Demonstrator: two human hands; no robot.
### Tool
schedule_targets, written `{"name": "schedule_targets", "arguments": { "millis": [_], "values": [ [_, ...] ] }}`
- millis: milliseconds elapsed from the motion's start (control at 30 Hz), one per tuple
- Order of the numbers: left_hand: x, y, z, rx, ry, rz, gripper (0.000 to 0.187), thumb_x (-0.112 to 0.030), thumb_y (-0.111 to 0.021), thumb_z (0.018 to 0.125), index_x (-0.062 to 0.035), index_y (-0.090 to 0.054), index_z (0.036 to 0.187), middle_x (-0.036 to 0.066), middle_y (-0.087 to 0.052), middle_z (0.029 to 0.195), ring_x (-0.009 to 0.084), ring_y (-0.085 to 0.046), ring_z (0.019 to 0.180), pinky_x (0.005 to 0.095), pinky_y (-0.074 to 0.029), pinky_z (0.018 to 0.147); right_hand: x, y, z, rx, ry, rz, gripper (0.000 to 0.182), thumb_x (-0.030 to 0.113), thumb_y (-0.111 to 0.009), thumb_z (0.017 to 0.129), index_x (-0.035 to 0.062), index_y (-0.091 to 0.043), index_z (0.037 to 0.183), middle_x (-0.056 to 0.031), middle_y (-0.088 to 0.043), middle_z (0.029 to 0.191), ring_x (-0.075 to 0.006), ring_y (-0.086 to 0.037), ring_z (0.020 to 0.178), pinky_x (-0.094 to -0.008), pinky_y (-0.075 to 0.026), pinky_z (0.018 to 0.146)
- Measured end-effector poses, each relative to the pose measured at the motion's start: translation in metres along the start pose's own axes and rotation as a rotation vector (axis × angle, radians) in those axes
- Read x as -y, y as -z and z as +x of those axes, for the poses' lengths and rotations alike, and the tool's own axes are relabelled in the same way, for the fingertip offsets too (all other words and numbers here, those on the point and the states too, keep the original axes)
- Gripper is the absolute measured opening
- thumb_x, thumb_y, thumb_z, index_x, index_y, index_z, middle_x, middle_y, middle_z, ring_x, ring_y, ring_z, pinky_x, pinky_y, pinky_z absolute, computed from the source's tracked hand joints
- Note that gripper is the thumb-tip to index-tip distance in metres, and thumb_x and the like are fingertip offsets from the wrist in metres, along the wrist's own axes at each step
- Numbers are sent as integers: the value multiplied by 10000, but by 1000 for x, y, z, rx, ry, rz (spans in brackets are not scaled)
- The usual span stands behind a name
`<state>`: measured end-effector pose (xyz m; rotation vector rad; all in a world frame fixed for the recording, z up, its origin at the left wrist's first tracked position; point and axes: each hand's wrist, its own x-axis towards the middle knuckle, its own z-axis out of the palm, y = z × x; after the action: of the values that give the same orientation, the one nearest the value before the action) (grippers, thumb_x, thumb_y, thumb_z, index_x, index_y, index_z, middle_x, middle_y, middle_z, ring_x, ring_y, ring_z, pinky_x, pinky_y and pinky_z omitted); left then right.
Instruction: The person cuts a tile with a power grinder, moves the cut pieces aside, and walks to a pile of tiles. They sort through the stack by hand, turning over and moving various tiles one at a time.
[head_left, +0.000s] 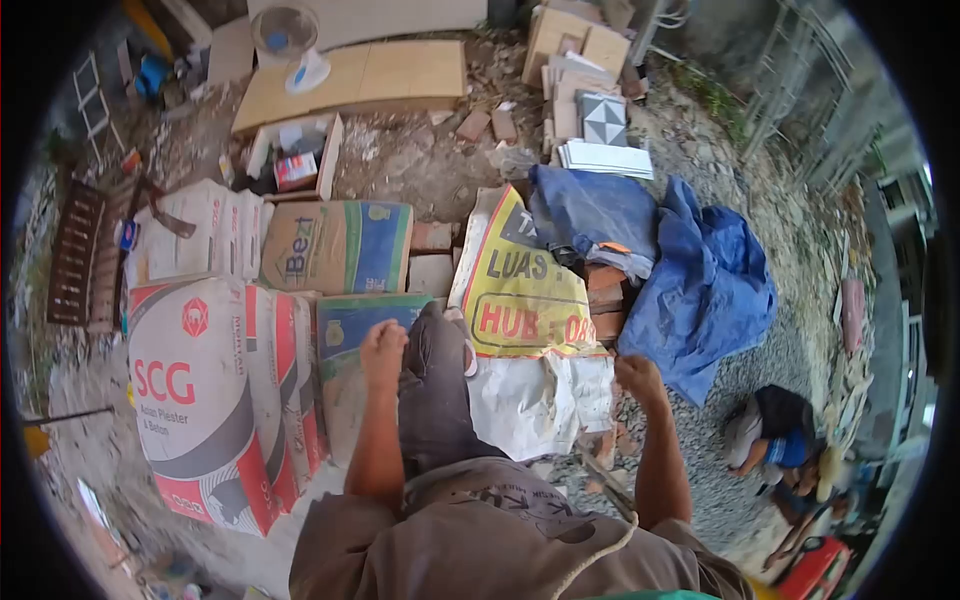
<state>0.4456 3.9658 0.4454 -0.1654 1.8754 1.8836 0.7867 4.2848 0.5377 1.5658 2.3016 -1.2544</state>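
Head view. Yellow-and-white printed plastic sheet (532,318) lying between the two sets of fingers, rightward of the left hand (383,352) and leftward of the right hand (638,377); long axis directed roughly fore and aft; right hand nearer, just beside the margin. Relative to the fingers: extending from well forward of both hands to slightly behind the right knuckles. Left fingers curled into a loose fist, nothing visible within, seen over a green, blue and tan paper sack (343,395). Right fingers bent, pinch impossible to tell; crumpled blue plastic tarpaulin (705,285) forward and rightward of these.
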Motion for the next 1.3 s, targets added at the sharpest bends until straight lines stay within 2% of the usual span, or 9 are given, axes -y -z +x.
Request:
{"name": "schedule_targets", "arguments": {
  "millis": [133, 200, 433, 767, 900, 1033, 1100, 1167, 1300],
  "values": [
    [-57, 2, 61, -133, 18, 64, 349, -270, -623, 884, 32, -656, 1056, 70, -681, 912, 151, -651, 786, 250, -488, 675, 96, 35, 105, -45, 92, -143, 319, 271, -616, 837, -44, -659, 868, -95, -656, 756, -163, -612, 690, -316, -473, 628],
    [-116, -9, 87, -152, -3, 81, 351, -268, -624, 879, 33, -655, 1056, 69, -680, 921, 149, -649, 789, 251, -490, 679, 159, 47, 142, -30, 156, -191, 400, 341, -605, 799, -33, -653, 934, -245, -668, 892, -365, -661, 853, -419, -503, 757],
    [-253, 24, 119, -39, -81, 352, 287, -227, -603, 904, 21, -634, 1045, 54, -643, 882, 134, -623, 796, 250, -483, 674, 275, 66, 173, 61, 135, -259, 408, 366, -628, 797, -5, -671, 961, -249, -680, 928, -382, -666, 897, -443, -503, 789],
    [-242, 21, 139, -233, 176, 74, 225, -240, -595, 905, -27, -642, 959, 3, -611, 837, 87, -537, 706, 238, -415, 595, 196, 111, 269, 228, 261, -788, 329, 284, -620, 804, -28, -686, 886, -226, -696, 863, -334, -697, 780, -418, -554, 698],
    [-198, -13, 195, -292, 235, 77, 184, -241, -591, 914, -64, -625, 948, 1, -620, 835, 86, -557, 691, 231, -378, 553, 183, 100, 331, 235, -484, -247, 202, 226, -594, 882, 75, -648, 759, -73, -604, 635, -240, -617, 542, -432, -485, 466],
    [-179, -56, 284, -269, 241, 70, 238, -273, -586, 911, -50, -659, 955, -9, -623, 823, 102, -574, 743, 252, -389, 590, 182, 96, 417, 383, -684, -89, 312, 244, -590, 905, 50, -510, 674, -34, -504, 586, -167, -446, 457, -355, -323, 391],
    [-181, -96, 346, -309, 279, 57, 234, -268, -583, 913, -53, -661, 962, -8, -624, 831, 113, -586, 762, 256, -400, 607, 186, 97, 483, 356, -753, -210, 280, 270, -586, 930, 13, -621, 825, -100, -595, 663, -220, -562, 530, -376, -410, 426],
    [-198, -144, 437, -344, 295, 35, 231, -264, -580, 915, -55, -664, 968, -7, -626, 838, 124, -599, 782, 260, -410, 624, 196, 104, 560, 332, -673, -212, 312, 292, -587, 939, -4, -675, 896, -153, -669, 751, -283, -650, 634, -393, -488, 507],
    [-276, -232, 569, -259, 107, -46, 226, -230, -578, 922, -29, -657, 989, 10, -626, 890, 136, -602, 823, 280, -474, 725, 348, 137, 674, 297, 190, -1090, 289, 291, -650, 825, 55, -694, 987, -187, -704, 962, -299, -683, 894, -390, -536, 785]
  ]
}}
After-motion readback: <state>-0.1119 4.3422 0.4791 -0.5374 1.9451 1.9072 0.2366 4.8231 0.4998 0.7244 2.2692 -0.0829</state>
